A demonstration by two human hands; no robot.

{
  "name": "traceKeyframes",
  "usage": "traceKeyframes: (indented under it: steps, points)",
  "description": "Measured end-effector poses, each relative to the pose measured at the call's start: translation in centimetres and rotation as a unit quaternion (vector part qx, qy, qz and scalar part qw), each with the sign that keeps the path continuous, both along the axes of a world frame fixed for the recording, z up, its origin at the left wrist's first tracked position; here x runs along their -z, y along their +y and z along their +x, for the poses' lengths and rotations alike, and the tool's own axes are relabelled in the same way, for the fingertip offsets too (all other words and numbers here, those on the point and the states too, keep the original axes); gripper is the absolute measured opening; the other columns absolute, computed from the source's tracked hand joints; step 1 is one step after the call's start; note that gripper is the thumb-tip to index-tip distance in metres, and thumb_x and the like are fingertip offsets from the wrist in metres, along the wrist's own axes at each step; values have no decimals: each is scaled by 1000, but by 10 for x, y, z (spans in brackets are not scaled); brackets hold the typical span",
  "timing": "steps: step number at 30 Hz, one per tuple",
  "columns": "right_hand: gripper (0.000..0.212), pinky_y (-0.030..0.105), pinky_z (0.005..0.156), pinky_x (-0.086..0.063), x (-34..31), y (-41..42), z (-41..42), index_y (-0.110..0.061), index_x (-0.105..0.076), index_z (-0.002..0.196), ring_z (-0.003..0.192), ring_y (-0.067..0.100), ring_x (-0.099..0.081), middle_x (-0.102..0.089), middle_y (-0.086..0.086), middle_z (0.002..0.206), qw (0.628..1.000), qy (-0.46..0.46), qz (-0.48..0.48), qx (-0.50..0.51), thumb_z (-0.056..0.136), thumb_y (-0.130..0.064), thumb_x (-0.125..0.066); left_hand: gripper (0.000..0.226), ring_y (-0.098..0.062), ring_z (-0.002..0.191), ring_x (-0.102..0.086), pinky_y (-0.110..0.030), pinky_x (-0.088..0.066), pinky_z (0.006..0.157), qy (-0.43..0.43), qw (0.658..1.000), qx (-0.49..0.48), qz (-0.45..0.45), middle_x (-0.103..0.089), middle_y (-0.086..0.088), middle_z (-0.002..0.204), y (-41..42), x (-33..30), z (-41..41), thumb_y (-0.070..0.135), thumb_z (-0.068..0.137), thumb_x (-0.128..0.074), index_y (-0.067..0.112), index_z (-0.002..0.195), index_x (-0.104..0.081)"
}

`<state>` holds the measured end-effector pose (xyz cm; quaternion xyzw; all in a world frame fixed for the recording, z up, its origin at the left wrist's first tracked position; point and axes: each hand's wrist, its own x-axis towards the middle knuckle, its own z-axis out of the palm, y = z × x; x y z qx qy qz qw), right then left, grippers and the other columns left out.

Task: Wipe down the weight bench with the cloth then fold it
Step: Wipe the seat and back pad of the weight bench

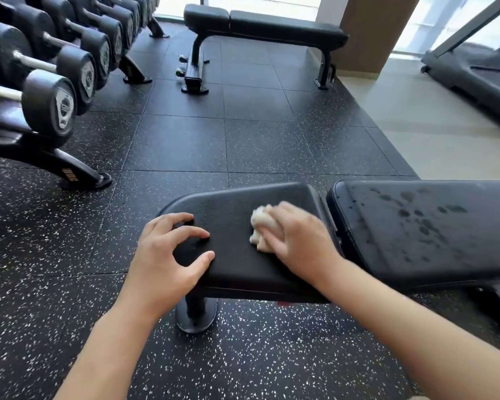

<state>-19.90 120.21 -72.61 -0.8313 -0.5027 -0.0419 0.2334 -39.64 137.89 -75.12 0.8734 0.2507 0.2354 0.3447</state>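
1. My right grip (293, 241) presses a bunched white cloth (261, 226) flat against the seat pad (237, 255) of the desk, fingers curled over the cloth and closed on it; the hand is blurred.
2. The cloth sticks out from under my right fingers on their left side, crumpled into a wad and touching the pad's surface.
3. My left grip (168, 255) rests on the left end of the same seat pad, fingers spread and arched, with the fingertips (204, 234) and the thumb touching the black vinyl and nothing held.
4. The two grips are apart, with bare pad between them.
5. Just right of my right grip, across a narrow gap, lies the back pad (433, 226) of the desk, marked with dark wet-looking spots and smears.
6. Below my left grip, the desk's front post ends in a rounded foot (196, 317) on the speckled rubber floor (70, 269).
7. Far ahead of both grips stands a second flat bench (272, 26).
8. Well to the left of my left grip, a rack of dumbbells (58, 82) runs away in a row.
9. Far beyond my right grip, at the upper right, sits a treadmill (479, 73) on paler flooring.
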Motion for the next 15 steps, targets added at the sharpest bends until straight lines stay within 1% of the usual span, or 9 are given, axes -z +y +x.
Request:
traceKeyframes:
  steps: [2, 4, 6, 9, 11, 13, 15]
  points:
    - [14, 25, 76, -45, -1, -22, -27, -33, -63, 107, 86, 9, -57, -53, -14, 91, 999, 5, -10, -39, 97, -42, -62, 33, -7, 130, -43, -27, -30, 115, -2, 1000, 1, 2, -58, 19, 129, 0, 0, 0, 28, 74, -92, 39, 100, -76]
    - [16, 22, 72, -44, -2, -37, -41, -35, -61, 108, 83, 6, -54, -52, -14, 90, 998, 12, -25, -59, 96, -45, -60, 33, -7, 129, -43, -28, -30, 114, -6, 1000, -1, -1, -59, 19, 129, 1, 0, 0, 28, 73, -92, 39, 100, -76]
    - [20, 23, 68, -44, -2, -42, -43, -32, -63, 107, 80, 6, -52, -52, -13, 89, 997, 11, -40, -69, 96, -49, -57, 33, -7, 129, -43, -31, -31, 115, -13, 1000, -2, -4, -59, 19, 129, 0, -1, 0, 28, 73, -92, 39, 100, -76]
    - [23, 28, 70, -48, -1, -27, -25, -30, -66, 107, 82, 10, -58, -55, -12, 90, 997, 7, -41, -72, 96, -49, -57, 31, -5, 130, -42, -36, -32, 117, -21, 1000, 4, -6, -58, 19, 129, 0, -1, -1, 34, 74, -90, 39, 101, -76]
    - [23, 32, 73, -48, 0, -5, 2, -26, -68, 103, 87, 16, -62, -60, -9, 92, 999, -9, -30, -35, 95, -46, -60, 31, -6, 130, -42, -40, -34, 118, -19, 1000, 7, -4, -58, 18, 129, 1, -1, -2, 32, 75, -91, 39, 101, -76]
    - [24, 32, 76, -45, 1, 25, 32, -21, -68, 97, 90, 22, -64, -65, -3, 93, 999, -21, -21, 29, 94, -44, -63, 31, -8, 131, -44, -42, -35, 118, -17, 1000, 12, -1, -58, 18, 130, 2, -1, -4, 32, 75, -91, 38, 102, -76]
    - [26, 32, 74, -40, 3, 53, 51, -17, -66, 91, 89, 26, -63, -65, 1, 90, 995, -26, -26, 91, 93, -43, -63, 26, -12, 132, -47, -46, -35, 118, -11, 1000, 14, 19, -60, 15, 130, 1, -2, -4, 38, 78, -85, 36, 102, -76]
